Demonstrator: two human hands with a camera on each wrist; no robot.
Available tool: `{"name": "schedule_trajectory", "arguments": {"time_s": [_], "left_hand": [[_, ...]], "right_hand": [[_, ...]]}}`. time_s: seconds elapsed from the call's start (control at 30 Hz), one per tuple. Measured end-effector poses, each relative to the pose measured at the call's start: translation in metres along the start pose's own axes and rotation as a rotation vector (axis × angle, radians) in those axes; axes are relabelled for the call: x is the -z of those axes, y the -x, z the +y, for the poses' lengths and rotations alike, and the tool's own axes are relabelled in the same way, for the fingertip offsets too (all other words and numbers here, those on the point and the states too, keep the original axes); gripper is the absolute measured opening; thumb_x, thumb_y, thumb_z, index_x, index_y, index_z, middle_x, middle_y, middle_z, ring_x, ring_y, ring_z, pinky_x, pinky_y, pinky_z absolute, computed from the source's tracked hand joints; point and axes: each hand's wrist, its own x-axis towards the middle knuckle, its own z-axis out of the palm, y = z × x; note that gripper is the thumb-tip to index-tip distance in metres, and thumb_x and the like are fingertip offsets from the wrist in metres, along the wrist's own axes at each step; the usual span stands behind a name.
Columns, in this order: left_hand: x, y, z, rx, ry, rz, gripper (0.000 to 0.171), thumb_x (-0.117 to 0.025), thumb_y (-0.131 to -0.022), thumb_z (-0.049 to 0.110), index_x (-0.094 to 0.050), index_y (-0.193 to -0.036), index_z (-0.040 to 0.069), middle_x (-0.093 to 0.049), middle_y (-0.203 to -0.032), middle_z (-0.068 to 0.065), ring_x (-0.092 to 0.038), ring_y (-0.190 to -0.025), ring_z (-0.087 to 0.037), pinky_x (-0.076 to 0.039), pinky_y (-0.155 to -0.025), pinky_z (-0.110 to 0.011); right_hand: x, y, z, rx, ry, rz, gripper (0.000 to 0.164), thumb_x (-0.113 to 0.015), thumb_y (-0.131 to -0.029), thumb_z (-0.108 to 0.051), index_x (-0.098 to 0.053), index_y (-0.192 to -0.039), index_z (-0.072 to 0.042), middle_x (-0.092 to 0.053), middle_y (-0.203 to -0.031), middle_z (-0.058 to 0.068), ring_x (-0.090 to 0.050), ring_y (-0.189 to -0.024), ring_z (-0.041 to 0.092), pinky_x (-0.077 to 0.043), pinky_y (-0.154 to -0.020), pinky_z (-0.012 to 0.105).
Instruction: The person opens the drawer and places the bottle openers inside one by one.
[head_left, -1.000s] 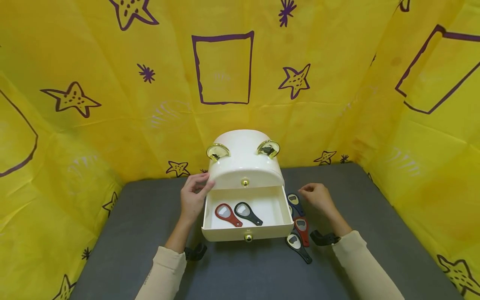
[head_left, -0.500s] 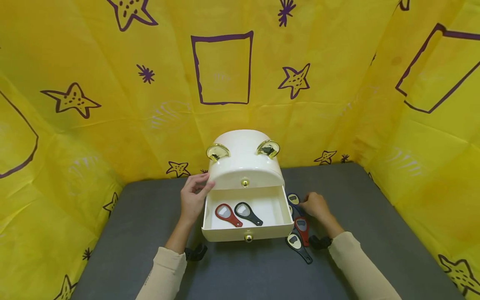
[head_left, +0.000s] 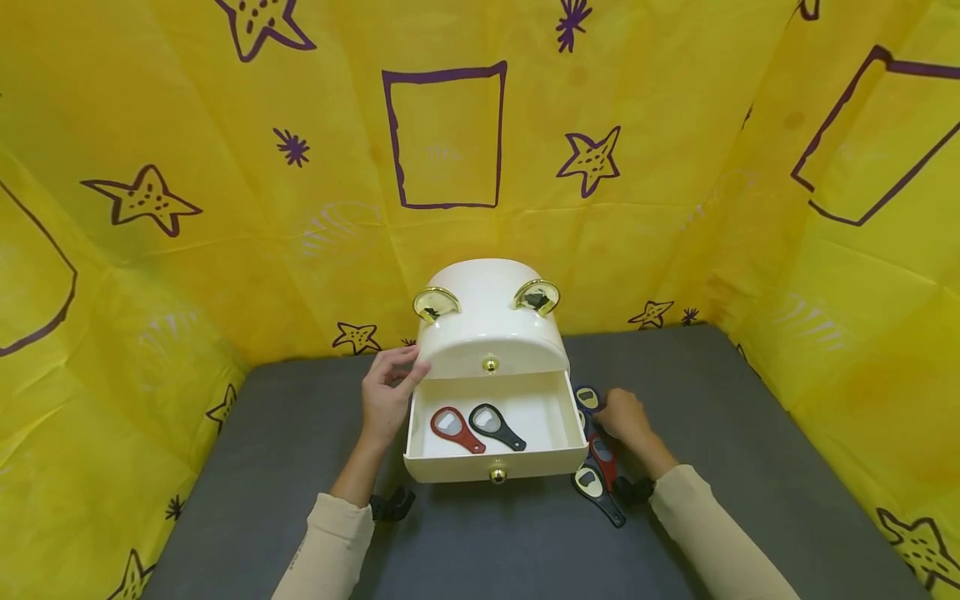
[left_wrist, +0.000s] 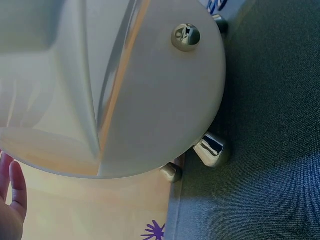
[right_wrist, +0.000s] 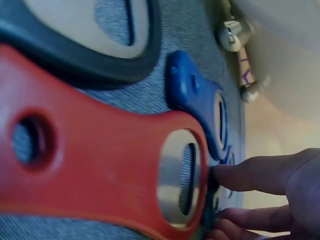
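A cream drawer box (head_left: 491, 312) with gold ears has its lower drawer (head_left: 450, 472) pulled out. Inside lie a red bottle opener (head_left: 468, 442) and a black one. My left hand (head_left: 385, 400) rests its fingertips and thumb against the box's left side; the left wrist view catches its fingers (left_wrist: 18, 187) beside the wall. My right hand (head_left: 624, 418) pinches the handle of a dark blue bottle opener (head_left: 588, 399) on the table, right of the drawer. Nearby lie a red bottle opener (right_wrist: 107, 165), a black bottle opener (head_left: 602, 502) and a partly hidden blue bottle opener (right_wrist: 192, 90).
The grey tabletop (head_left: 487, 550) extends around the box. Yellow cloth (head_left: 315, 208) with purple drawings rises behind and at both sides. Gold feet (left_wrist: 212, 149) lift the box off the table. The drawer's right wall borders the group of loose openers.
My right hand has come down and toward me, its fingers now at the dark blue opener's handle. The left hand, box and drawer stay in place.
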Motion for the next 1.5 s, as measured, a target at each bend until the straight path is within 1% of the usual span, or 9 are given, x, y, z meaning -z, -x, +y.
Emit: {"name": "schedule_trajectory", "arguments": {"time_s": [0.13, 0.33, 0.53, 0.67, 0.83, 0.93, 1.0, 1.3, 1.5], "left_hand": [[0.000, 0.000, 0.000, -0.004, 0.000, 0.000, 0.021, -0.073, -0.078, -0.010, -0.067, -0.097, -0.015, -0.061, -0.108, -0.034, -0.061, -0.095, 0.004, -0.049, -0.071, -0.011], [0.000, -0.001, -0.001, -0.002, -0.003, 0.000, 0.021, -0.074, -0.078, -0.009, -0.068, -0.097, -0.015, -0.061, -0.108, -0.033, -0.061, -0.096, 0.004, -0.049, -0.071, -0.014], [0.000, 0.000, 0.000, -0.002, -0.003, -0.004, 0.021, -0.073, -0.078, -0.010, -0.067, -0.097, -0.015, -0.061, -0.108, -0.034, -0.061, -0.095, 0.004, -0.049, -0.071, -0.011], [0.000, 0.000, 0.001, -0.006, -0.005, -0.002, 0.021, -0.073, -0.078, -0.010, -0.067, -0.097, -0.016, -0.061, -0.108, -0.034, -0.060, -0.096, 0.004, -0.049, -0.071, -0.011], [0.000, -0.001, 0.001, -0.008, -0.009, -0.003, 0.021, -0.073, -0.078, -0.010, -0.067, -0.098, -0.015, -0.061, -0.108, -0.034, -0.060, -0.096, 0.004, -0.049, -0.071, -0.011], [0.000, 0.000, 0.001, -0.007, -0.004, -0.002, 0.021, -0.073, -0.078, -0.010, -0.067, -0.097, -0.016, -0.060, -0.108, -0.034, -0.060, -0.096, 0.004, -0.049, -0.071, -0.010], [0.000, 0.000, 0.001, -0.005, -0.003, -0.001, 0.021, -0.073, -0.079, -0.010, -0.067, -0.098, -0.016, -0.060, -0.108, -0.033, -0.060, -0.096, 0.003, -0.049, -0.071, -0.010], [0.001, 0.001, -0.001, -0.006, -0.006, -0.010, 0.022, -0.073, -0.079, -0.009, -0.068, -0.099, -0.015, -0.061, -0.109, -0.033, -0.060, -0.097, 0.004, -0.050, -0.072, -0.013], [0.001, 0.001, -0.001, -0.005, -0.007, -0.006, 0.022, -0.073, -0.079, -0.010, -0.067, -0.099, -0.015, -0.060, -0.109, -0.033, -0.059, -0.097, 0.005, -0.049, -0.072, -0.010]], "right_hand": [[-0.004, 0.000, -0.001, 0.024, 0.002, 0.050, 0.030, -0.073, -0.071, -0.011, -0.048, -0.055, -0.006, -0.055, -0.065, 0.012, -0.053, -0.062, 0.029, -0.047, -0.061, 0.049], [-0.007, -0.002, -0.001, 0.028, -0.011, 0.091, 0.031, -0.073, -0.070, -0.010, -0.047, -0.054, -0.006, -0.056, -0.062, 0.013, -0.053, -0.060, 0.030, -0.047, -0.060, 0.050], [-0.007, -0.003, 0.001, -0.005, -0.042, 0.066, 0.034, -0.075, -0.069, -0.013, -0.047, -0.050, -0.008, -0.052, -0.056, 0.008, -0.050, -0.059, 0.027, -0.044, -0.057, 0.044], [-0.005, -0.007, 0.006, -0.015, -0.060, 0.046, 0.030, -0.077, -0.068, -0.015, -0.053, -0.051, -0.007, -0.051, -0.055, 0.004, -0.047, -0.059, 0.024, -0.040, -0.054, 0.037], [0.005, -0.013, 0.010, -0.010, -0.101, 0.039, 0.022, -0.078, -0.069, -0.015, -0.066, -0.068, 0.003, -0.063, -0.067, 0.013, -0.054, -0.064, 0.027, -0.044, -0.057, 0.037], [0.010, -0.014, 0.013, -0.021, -0.115, 0.029, 0.027, -0.078, -0.071, -0.017, -0.070, -0.082, 0.006, -0.069, -0.080, 0.020, -0.061, -0.072, 0.031, -0.049, -0.063, 0.041], [0.012, -0.015, 0.014, -0.028, -0.120, 0.025, 0.030, -0.078, -0.071, -0.018, -0.071, -0.086, 0.007, -0.070, -0.085, 0.022, -0.063, -0.076, 0.033, -0.050, -0.067, 0.042], [0.029, -0.011, 0.012, -0.028, -0.159, 0.020, 0.034, -0.078, -0.075, -0.019, -0.070, -0.093, 0.008, -0.071, -0.091, 0.023, -0.063, -0.081, 0.033, -0.051, -0.070, 0.039], [0.045, -0.006, 0.006, 0.027, -0.170, 0.020, 0.034, -0.077, -0.076, -0.018, -0.070, -0.093, 0.010, -0.071, -0.091, 0.024, -0.064, -0.082, 0.034, -0.051, -0.068, 0.037]]}}
